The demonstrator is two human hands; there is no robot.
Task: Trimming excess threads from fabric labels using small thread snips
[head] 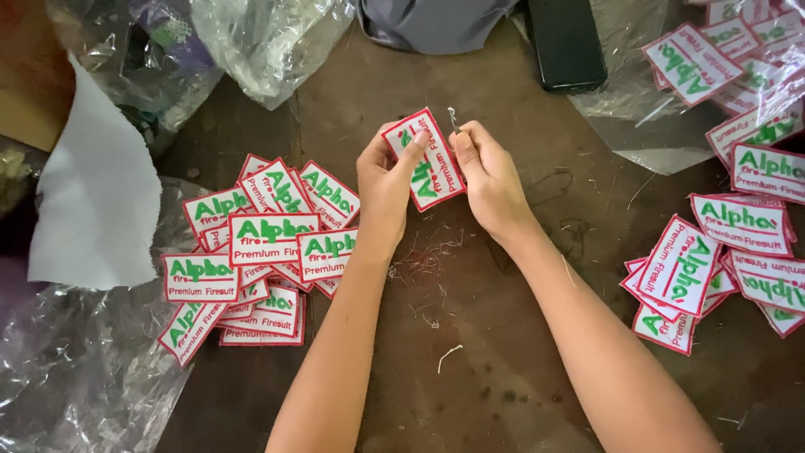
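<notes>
My left hand [387,180] holds a white rectangular embroidered patch [434,172] with a red border and green lettering, above the middle of the brown table. My right hand [486,172] touches the patch's right edge and pinches a small metal thread snip [453,117] whose tip sticks up above the patch. Both forearms reach in from the bottom of the view.
A heap of like patches [256,252] lies at my left, another heap [729,252] at my right, more under clear plastic [738,75] at the back right. A black phone [566,42], clear plastic bags [268,42], white fabric [96,201] and thread scraps [428,260] surround them.
</notes>
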